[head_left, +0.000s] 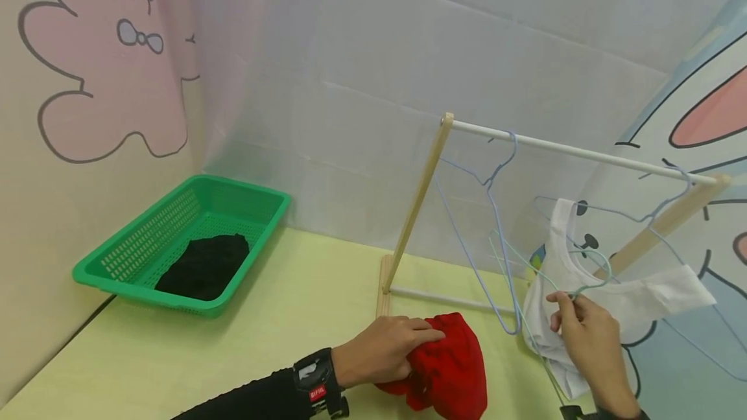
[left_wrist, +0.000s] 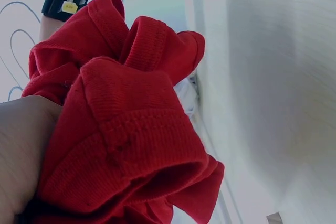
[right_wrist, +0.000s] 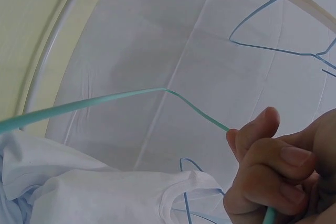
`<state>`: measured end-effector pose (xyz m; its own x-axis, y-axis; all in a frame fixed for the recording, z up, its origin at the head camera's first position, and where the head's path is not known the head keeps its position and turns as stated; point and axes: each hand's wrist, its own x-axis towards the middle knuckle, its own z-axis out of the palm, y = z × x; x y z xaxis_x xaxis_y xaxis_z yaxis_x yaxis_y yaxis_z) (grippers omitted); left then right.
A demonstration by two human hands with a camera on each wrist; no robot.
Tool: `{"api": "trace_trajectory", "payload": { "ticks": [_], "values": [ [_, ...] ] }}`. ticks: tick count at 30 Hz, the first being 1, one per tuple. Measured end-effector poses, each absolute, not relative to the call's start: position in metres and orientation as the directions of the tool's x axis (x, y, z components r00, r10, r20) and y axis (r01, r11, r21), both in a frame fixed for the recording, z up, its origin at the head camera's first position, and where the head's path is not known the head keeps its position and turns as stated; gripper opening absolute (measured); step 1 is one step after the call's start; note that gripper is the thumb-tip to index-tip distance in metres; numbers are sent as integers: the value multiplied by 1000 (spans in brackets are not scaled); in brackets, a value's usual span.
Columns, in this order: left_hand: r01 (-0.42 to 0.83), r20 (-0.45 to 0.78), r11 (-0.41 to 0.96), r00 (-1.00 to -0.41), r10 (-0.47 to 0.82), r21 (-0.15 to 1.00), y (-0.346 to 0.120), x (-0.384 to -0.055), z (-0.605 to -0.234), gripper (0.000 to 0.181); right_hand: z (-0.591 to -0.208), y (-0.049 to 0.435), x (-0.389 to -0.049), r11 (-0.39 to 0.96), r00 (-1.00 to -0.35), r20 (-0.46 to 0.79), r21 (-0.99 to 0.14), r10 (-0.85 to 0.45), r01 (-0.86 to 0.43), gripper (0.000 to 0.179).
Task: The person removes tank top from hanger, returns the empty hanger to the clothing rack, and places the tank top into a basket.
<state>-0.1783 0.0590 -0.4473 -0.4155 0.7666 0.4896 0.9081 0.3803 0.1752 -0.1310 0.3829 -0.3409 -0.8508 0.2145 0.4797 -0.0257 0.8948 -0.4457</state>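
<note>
So the red garment (head_left: pixel 446 368) is bunched up on the yellow-green surface (head_left: pixel 280 329), right in front of the little wooden rack (head_left: pixel 417 206). Your left hand (head_left: pixel 382 349) is clamped on its near edge. It looks soft, floppy knit, light, so I'd grab it by the ribbed hem or collar, not the middle. Your right hand (head_left: pixel 586 336) is pinching a thin teal wire hanger (head_left: pixel 589 277) next to the white shirt (head_left: pixel 618 297); that wire probably bends easily. Blue hangers (head_left: pixel 496 212) dangle off the rail. Green basket (head_left: pixel 187 242) with a black cloth (head_left: pixel 207 264) sits well off left.
</note>
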Motion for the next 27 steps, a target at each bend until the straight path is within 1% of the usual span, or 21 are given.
{"api": "trace_trajectory", "payload": {
  "ticks": [8,15,21,27],
  "values": [
    [896,495,390,-443,748,213,49,-184,-441,56,-340,382,-130,894,-853,475,-447,216,-23,30],
    [891,498,391,-453,740,230,45,-189,-432,54,-339,382,-130,894,-849,481,-447,219,-23,30],
    [888,491,385,-460,740,252,43,-189,-427,52,-337,383,-130,904,-849,488,-427,202,-30,32],
    [877,492,403,-481,726,263,37,-189,-423,51,-334,384,-130,912,-845,503,-408,183,-45,30]
  ]
}}
